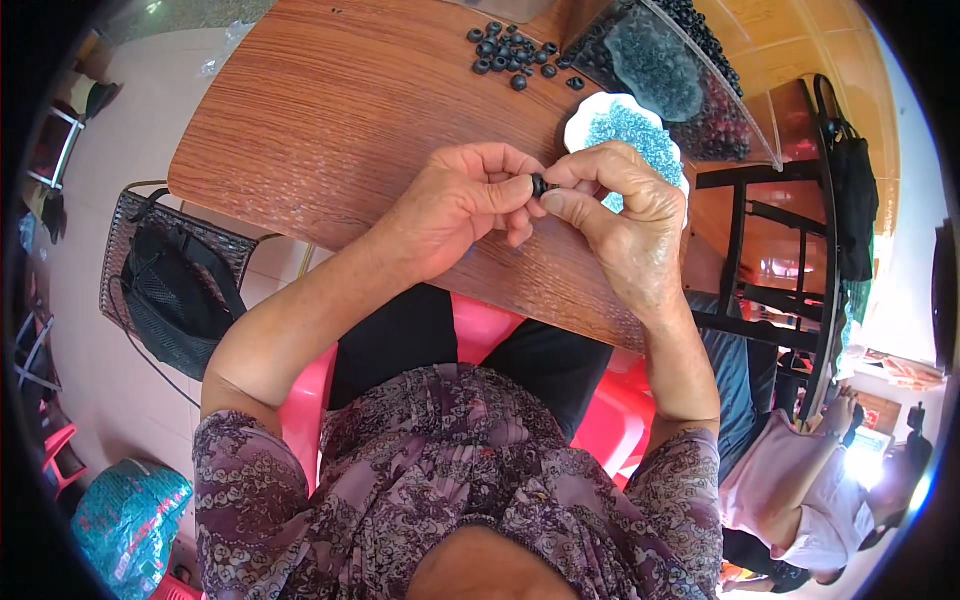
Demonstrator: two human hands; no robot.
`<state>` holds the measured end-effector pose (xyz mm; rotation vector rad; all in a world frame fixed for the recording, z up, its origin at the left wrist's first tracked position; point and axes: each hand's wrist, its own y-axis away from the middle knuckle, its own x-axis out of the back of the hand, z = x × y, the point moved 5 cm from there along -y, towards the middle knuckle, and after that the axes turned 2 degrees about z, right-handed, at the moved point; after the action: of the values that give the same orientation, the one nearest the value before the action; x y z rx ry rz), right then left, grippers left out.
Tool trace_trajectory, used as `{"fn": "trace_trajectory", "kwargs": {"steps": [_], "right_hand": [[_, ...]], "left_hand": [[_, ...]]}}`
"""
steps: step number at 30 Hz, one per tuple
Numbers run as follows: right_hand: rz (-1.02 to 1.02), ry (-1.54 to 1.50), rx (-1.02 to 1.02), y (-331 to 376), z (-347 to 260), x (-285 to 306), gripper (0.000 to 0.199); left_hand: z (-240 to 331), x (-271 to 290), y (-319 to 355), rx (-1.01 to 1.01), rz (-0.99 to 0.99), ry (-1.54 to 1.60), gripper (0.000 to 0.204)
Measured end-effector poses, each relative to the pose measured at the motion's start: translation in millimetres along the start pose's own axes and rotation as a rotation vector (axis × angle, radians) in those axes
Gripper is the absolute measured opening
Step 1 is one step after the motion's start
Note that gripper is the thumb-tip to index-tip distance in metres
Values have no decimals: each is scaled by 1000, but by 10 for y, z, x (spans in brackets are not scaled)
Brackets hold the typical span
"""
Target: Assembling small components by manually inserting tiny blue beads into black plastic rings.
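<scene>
Over the near edge of the wooden table, both my hands meet at a small black round piece [539,186]. My left hand [465,200] is closed, pinching it between thumb and fingers. From the other side, the thumb and index finger of my right hand [630,220] close on its right end; whether a second tiny part sits in that pinch is hidden. Just beyond my right hand, a white scalloped dish [582,118] holds many tiny clear bluish pieces [640,138]. Loose black round pieces [508,52] lie grouped at the table's far side.
A clear bin [735,100] of black and dark red pieces stands at the far right of the brown table [330,110]. Left of the table, a chair [125,225] holds a black bag [180,290]. Another person [800,480] sits at the right, near a black metal rack [740,240].
</scene>
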<state>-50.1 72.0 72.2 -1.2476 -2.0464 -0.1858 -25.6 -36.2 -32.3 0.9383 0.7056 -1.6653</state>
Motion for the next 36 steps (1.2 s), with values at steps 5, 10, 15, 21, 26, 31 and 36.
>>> {"fn": "trace_trajectory", "kwargs": {"steps": [5,10,15,21,26,31,36], "right_hand": [[19,6,115,17,33,10,14],[9,-156,-107,0,87,-2,14],[-129,-165,-49,-100,66,17,14],[-309,-234,-126,-202,92,9,15],[-409,-375,-337,-259,187,-8,20],[-574,-483,-397,-299,209,-54,21],[-629,-366,-377,-338,265,-106,18]], "left_hand": [[0,-9,-2,10,20,6,18],[-4,8,0,33,30,20,18],[3,-6,2,41,22,-25,19],[3,-10,-8,50,-4,-45,20],[-6,1,-10,52,0,-53,19],[-14,-9,-2,79,-11,-110,19],[-33,18,-16,63,13,-171,18]]}}
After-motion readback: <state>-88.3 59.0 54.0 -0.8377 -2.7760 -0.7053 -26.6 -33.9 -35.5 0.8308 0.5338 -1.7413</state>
